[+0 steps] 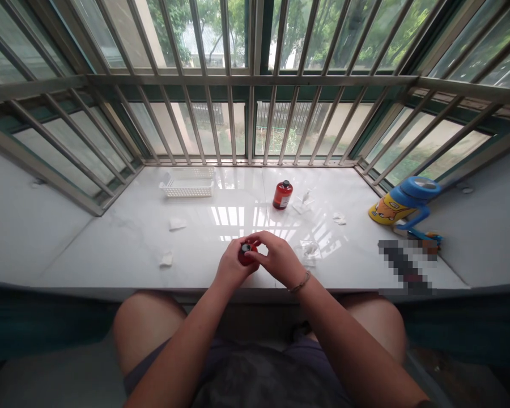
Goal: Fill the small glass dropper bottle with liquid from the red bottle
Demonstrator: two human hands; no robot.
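My left hand [233,265] is wrapped round a small red bottle [246,253] just above the near edge of the white marble sill [123,238]. My right hand [276,256], a thin bracelet on its wrist, pinches the bottle's dark cap from the right. A second red bottle with a black cap [283,195] stands upright farther back on the sill, apart from both hands. Crumpled white wads [310,249] lie just right of my right hand.
A white plastic basket [188,182] sits at the back left. Small white pads [177,224] lie left of my hands, more wads [339,218] to the right. A blue and yellow cartoon cup [403,205] stands at the right end. Window bars [255,79] close off the back.
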